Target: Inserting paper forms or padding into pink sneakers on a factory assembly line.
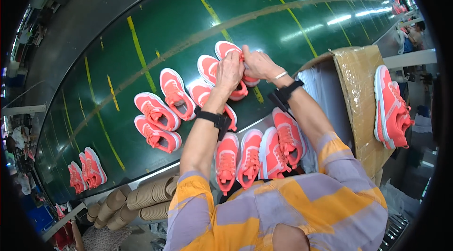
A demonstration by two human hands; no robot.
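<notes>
My left hand (230, 73) and my right hand (261, 65) meet at a coral sneaker (226, 48) with a white sole, lying on the green conveyor surface (179, 20). Fingers of both hands are closed in a pinch at the shoe's upper and hide its laces and middle. Just left of it, another coral sneaker (205, 66) is partly covered by my left hand. One more sneaker (200, 91) lies beneath my left forearm. A dark band circles each wrist.
Several sneakers (175, 91) lie left of my arms, and more (94, 168) at far left. Closer to my body stands a row of sneakers (249, 156). On the right are an open carton (363, 72) and sneakers (390, 109) by it. Brown moulded inserts (151, 199) sit below the belt edge.
</notes>
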